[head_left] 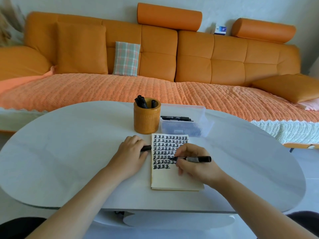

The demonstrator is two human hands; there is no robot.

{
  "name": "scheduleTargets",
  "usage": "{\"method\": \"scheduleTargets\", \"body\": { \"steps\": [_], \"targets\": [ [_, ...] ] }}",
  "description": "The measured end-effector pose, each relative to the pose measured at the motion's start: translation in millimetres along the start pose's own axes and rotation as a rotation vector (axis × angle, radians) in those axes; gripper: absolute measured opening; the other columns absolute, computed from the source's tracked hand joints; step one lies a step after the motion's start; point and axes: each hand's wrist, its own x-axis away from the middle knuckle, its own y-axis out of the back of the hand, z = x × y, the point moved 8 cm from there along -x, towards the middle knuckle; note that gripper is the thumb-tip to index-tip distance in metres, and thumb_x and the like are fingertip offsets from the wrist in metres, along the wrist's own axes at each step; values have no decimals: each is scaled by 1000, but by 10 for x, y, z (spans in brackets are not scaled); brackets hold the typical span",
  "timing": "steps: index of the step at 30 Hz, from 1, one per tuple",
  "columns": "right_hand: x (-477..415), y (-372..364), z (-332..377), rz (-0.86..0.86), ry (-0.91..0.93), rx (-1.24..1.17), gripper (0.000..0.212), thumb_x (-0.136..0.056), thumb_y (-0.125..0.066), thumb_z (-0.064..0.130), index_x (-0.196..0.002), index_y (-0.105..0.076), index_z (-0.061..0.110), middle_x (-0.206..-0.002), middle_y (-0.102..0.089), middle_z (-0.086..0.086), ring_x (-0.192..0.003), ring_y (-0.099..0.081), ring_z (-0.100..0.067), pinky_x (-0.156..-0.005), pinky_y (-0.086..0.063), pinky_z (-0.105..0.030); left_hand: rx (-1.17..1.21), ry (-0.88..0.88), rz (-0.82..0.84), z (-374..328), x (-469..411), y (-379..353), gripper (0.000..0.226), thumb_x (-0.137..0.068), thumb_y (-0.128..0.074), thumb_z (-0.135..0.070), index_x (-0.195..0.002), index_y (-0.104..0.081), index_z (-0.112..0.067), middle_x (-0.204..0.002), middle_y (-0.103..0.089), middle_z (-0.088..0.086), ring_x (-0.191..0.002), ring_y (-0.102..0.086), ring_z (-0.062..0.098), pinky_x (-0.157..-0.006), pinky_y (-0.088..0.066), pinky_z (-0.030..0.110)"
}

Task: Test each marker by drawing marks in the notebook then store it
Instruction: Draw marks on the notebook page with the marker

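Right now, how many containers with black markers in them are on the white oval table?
2. An orange cylindrical pen cup stands just behind the cream notebook, near its top-left corner; a clear plastic box sits beside the cup, on its right. No other seems hidden.

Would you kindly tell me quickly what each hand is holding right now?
Left hand: grips a black cap beside the notebook.
Right hand: grips the uncapped marker, tip on the notebook page.
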Motion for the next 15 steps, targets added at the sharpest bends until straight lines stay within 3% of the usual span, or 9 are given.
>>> {"method": "scheduleTargets", "body": {
  "steps": [5,9,15],
  "targets": [
    [-31,8,-143,-59,-37,9,21,-83,-69,-6,-69,-58,5,-56,-59,2,-47,-50,-11,-46,-41,-22,20,-4,-19,2,10,-13,17,-95,-54,-26,-109,-61,-20,-107,-52,-7,-105,-43,14,-87,-42,30],
    [-39,1,-165,-65,-7,75,21,-83,-68,-8,-68,-55,1,-58,-59,9,-48,-50,-2,-48,-38,-14,19,-4,-22,-1,4,-11,18,-95,-53,-25,-110,-61,-19,-108,-52,-6,-106,-43,15,-88,-42,31],
    [-35,-5,-181,-92,15,121,22,-81,-71,-2,-68,-53,1,-60,-57,4,-50,-47,-6,-49,-37,-17,12,-4,-31,6,-2,-17,18,-95,-52,-22,-109,-62,-18,-108,-53,-4,-104,-43,16,-86,-43,33]
  ]
}}
